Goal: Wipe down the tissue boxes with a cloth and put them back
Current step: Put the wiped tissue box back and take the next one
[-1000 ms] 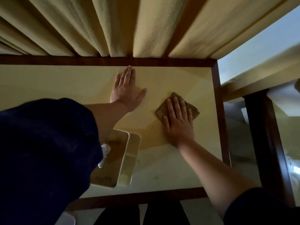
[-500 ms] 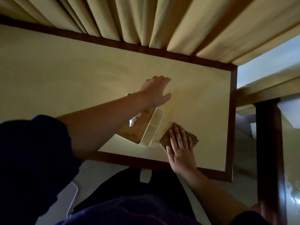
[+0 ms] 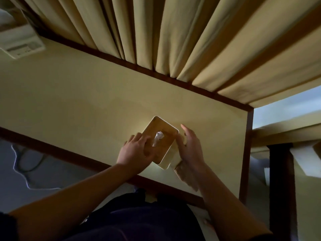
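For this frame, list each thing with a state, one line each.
tissue box: upright on the table, a tissue sticking out of its top slot
cloth: under the right hand, against the box's side
left hand: fingers resting on the box's top
right hand: holds the cloth
curtain: drawn closed

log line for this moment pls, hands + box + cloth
left hand: rests on tissue box lid | right hand: against box side, holds cloth | box: upright on table, tissue sticking out
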The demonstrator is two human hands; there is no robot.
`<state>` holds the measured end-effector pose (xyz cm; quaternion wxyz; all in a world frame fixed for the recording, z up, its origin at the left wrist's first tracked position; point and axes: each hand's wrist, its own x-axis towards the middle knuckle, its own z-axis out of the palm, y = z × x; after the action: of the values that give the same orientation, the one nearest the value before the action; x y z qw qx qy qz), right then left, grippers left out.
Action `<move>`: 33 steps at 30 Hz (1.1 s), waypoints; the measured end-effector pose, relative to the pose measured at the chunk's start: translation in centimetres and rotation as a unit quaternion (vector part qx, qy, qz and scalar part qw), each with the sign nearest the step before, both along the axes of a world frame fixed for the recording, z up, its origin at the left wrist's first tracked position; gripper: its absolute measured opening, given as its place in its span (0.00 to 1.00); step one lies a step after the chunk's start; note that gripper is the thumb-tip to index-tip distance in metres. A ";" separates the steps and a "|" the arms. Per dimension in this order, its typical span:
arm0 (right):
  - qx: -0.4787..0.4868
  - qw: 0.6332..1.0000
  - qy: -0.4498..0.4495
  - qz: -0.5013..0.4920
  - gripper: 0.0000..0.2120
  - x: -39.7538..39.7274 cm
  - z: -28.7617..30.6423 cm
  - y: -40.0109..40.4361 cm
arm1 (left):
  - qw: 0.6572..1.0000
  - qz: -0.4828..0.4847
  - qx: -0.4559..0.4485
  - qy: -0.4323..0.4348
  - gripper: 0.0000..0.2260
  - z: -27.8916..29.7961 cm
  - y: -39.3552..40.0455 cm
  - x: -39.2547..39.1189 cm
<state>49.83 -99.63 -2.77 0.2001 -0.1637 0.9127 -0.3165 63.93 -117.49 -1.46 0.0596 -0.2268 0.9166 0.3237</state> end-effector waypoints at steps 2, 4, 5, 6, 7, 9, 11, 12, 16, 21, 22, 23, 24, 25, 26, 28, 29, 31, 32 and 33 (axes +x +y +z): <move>0.010 1.000 0.004 0.003 0.29 -0.1 0.3 -1.0 | 1.000 0.000 -0.016 0.006 0.23 -0.1 0.3 -0.1; 0.022 0.999 0.018 -0.018 0.21 0.1 0.4 -1.1 | 0.999 -0.022 -0.030 0.006 0.23 -0.2 0.3 -0.5; 0.032 0.999 0.015 -0.033 0.17 0.3 0.5 -0.8 | 0.998 -0.042 -0.041 0.005 0.24 -0.2 0.1 -0.6; 0.046 0.998 0.006 -0.041 0.16 0.4 0.6 -0.4 | 0.997 -0.060 -0.053 0.009 0.25 -0.3 -0.3 -0.8; 0.063 0.997 0.000 -0.039 0.17 0.7 0.7 0.1 | 0.995 -0.073 -0.061 0.017 0.26 -0.3 -0.7 -1.1; 0.111 0.994 -0.016 -0.015 0.19 1.7 1.0 1.0 | 0.994 -0.087 -0.058 0.040 0.25 -0.4 -1.7 -1.5; 0.142 0.989 -0.031 -0.011 0.19 3.1 1.4 1.5 | 0.990 -0.107 -0.053 0.068 0.23 -0.7 -2.3 -1.7; 0.150 0.988 -0.024 -0.010 0.19 3.9 1.7 1.6 | 0.988 -0.118 -0.055 0.084 0.21 -1.0 -2.3 -1.8; 0.133 0.988 0.074 0.032 0.20 4.7 2.8 1.5 | 0.983 -0.141 -0.070 0.097 0.14 -1.8 -2.3 -2.2; 0.104 0.982 0.104 0.115 0.23 3.8 2.5 -0.3 | 0.985 -0.131 -0.075 0.079 0.06 -1.4 -2.3 -2.7; 0.102 0.981 0.108 0.122 0.23 3.6 2.5 -0.7 | 0.987 -0.128 -0.071 0.073 0.09 -1.2 -2.4 -2.8; 0.096 0.981 0.110 0.125 0.23 3.5 2.4 -1.0 | 0.987 -0.126 -0.065 0.073 0.13 -1.1 -2.5 -2.8; 0.091 0.982 0.110 0.124 0.22 3.4 2.4 -1.2 | 0.987 -0.123 -0.059 0.081 0.16 -1.0 -2.7 -2.8; 0.086 0.982 0.115 0.119 0.21 3.3 2.3 -1.4 | 0.988 -0.119 -0.050 0.089 0.17 -0.9 -2.9 -2.7; 0.085 0.982 0.124 0.116 0.18 3.2 2.1 -1.5 | 0.988 -0.116 -0.042 0.095 0.17 -0.8 -3.0 -2.6; 0.094 0.979 0.134 0.119 0.12 2.9 1.8 -1.6 | 0.990 -0.104 -0.027 0.097 0.16 -0.9 -3.2 -2.4; 0.096 0.979 0.130 0.124 0.10 2.8 1.5 -1.6 | 0.991 -0.096 -0.019 0.093 0.16 -0.9 -3.3 -2.3; 0.078 0.983 0.116 0.123 0.07 2.7 1.2 -1.4 | 0.992 -0.090 -0.011 0.089 0.16 -0.9 -3.3 -2.2; 0.058 0.986 0.108 0.114 0.05 2.6 1.1 -1.2 | 0.992 -0.097 -0.011 0.084 0.18 -1.0 -3.3 -2.1; 0.035 0.989 0.097 0.102 0.04 2.6 1.0 -1.1 | 0.991 -0.109 -0.016 0.075 0.21 -0.8 -3.3 -2.2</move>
<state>52.39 -100.72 -1.74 0.1475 -0.2784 0.9169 -0.2451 61.77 -120.75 -2.27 0.0216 -0.1011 0.9430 0.3164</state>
